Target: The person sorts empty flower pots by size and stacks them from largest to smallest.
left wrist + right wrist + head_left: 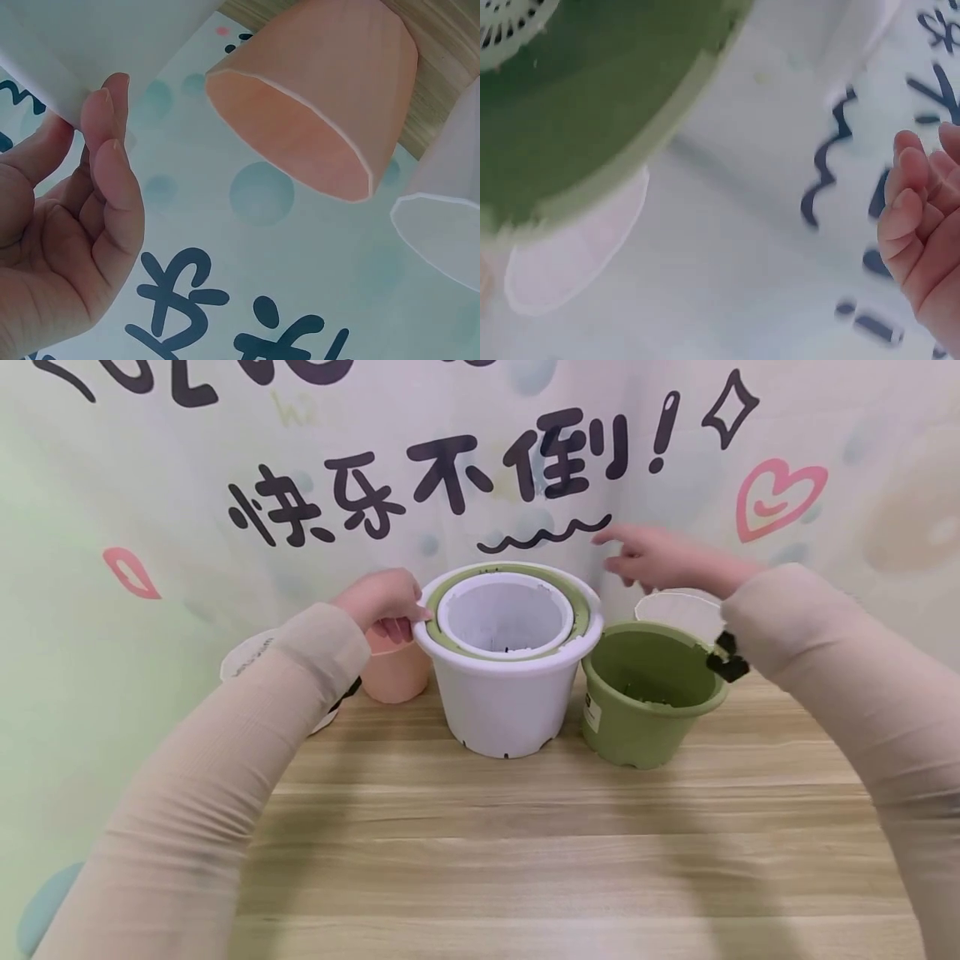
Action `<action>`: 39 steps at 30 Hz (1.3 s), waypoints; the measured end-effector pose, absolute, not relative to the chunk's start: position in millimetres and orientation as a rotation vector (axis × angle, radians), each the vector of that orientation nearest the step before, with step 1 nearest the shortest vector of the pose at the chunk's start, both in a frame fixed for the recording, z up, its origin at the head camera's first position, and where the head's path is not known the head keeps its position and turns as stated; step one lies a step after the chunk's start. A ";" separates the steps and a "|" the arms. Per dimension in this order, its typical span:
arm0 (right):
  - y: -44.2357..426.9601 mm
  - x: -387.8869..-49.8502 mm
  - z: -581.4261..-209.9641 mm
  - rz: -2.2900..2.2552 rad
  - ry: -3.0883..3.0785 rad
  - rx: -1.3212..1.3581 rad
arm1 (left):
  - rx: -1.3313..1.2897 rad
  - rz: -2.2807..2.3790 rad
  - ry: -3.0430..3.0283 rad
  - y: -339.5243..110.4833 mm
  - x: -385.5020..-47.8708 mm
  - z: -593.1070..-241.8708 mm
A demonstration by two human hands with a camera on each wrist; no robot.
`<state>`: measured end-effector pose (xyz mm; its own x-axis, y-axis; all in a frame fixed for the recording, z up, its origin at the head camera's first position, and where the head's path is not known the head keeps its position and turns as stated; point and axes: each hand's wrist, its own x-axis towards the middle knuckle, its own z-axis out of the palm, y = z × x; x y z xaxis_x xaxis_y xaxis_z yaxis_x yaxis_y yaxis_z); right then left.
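A large white plastic flowerpot (pixel 506 710) stands upright on the table. Nested inside it are a green pot (pixel 582 614) and a smaller white pot (pixel 504 610). My left hand (pixel 386 600) pinches the large white pot's rim at its left side, thumb on one face and fingers on the other; the left wrist view shows this grip on the white rim (pixel 52 97). My right hand (pixel 652 558) is in the air above and behind a separate green flowerpot (pixel 637 739), holding nothing, its fingers loosely bent.
Left of the white pot stands a pink pot (pixel 396 675), partly behind my left hand. A white container (pixel 247 652) is beyond my left forearm, and another pale one (pixel 678 610) behind the green pot. A printed cloth (pixel 450 410) hangs behind the wooden table (pixel 525 852).
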<state>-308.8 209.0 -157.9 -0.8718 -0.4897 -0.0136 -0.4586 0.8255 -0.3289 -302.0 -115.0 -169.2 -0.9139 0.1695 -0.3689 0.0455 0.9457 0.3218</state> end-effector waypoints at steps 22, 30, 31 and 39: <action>324.7 -264.9 -259.4 -0.662 2.966 -0.238 | 0.134 0.467 2.700 -116.9 -303.2 -168.9; 317.1 -258.5 -271.4 -0.895 2.777 -0.192 | 0.126 0.471 2.693 -116.9 -303.3 -168.7; 317.5 -258.1 -272.2 -0.924 2.762 -0.188 | 0.125 0.472 2.694 -116.6 -303.2 -168.9; 321.6 -259.3 -277.1 -1.104 2.658 -0.146 | 0.125 0.463 2.699 -114.6 -301.5 -169.9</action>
